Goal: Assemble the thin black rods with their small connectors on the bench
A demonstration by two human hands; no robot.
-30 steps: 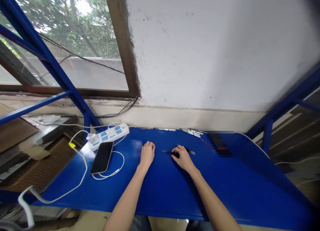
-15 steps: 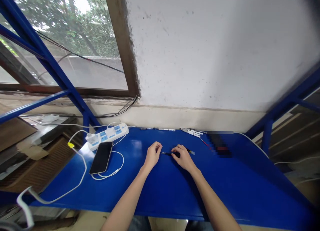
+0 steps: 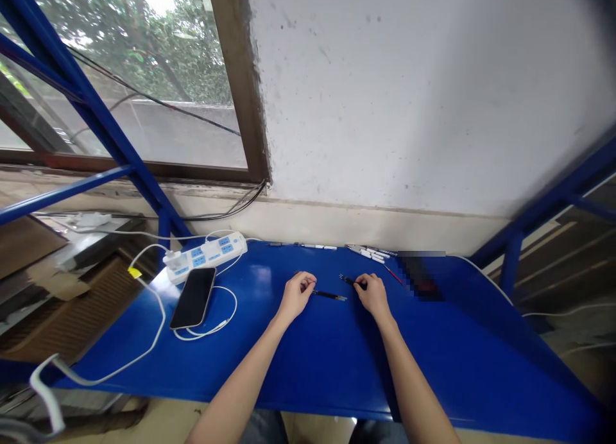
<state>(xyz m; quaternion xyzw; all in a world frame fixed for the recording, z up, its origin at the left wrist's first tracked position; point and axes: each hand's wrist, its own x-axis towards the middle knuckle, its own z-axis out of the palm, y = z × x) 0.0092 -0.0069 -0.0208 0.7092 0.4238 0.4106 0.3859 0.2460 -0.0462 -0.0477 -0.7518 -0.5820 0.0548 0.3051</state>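
My left hand (image 3: 297,295) is closed in a pinch over the blue table (image 3: 317,354). A thin black pen refill (image 3: 330,295) with a pale, clear end sticks out to the right from beneath its fingers. Something tiny shows at those fingertips, too small to name. A short way to the right, my right hand (image 3: 373,294) grips a black pen barrel (image 3: 350,280), whose pale, forked-looking left end points towards my left hand. Part of the barrel is hidden by the right fingers. The two hands are apart.
Several white and grey pens (image 3: 368,253) lie along the wall, with a red thin stick (image 3: 394,276) near a blurred dark item (image 3: 421,277). To the left are a phone (image 3: 193,298), a white cable (image 3: 231,312) and a power strip (image 3: 206,258). Blue frame bars (image 3: 513,258) flank the table.
My right hand has shifted right with the black barrel, away from my left hand. The black refill, earlier by the right hand, now extends from the left fingers.
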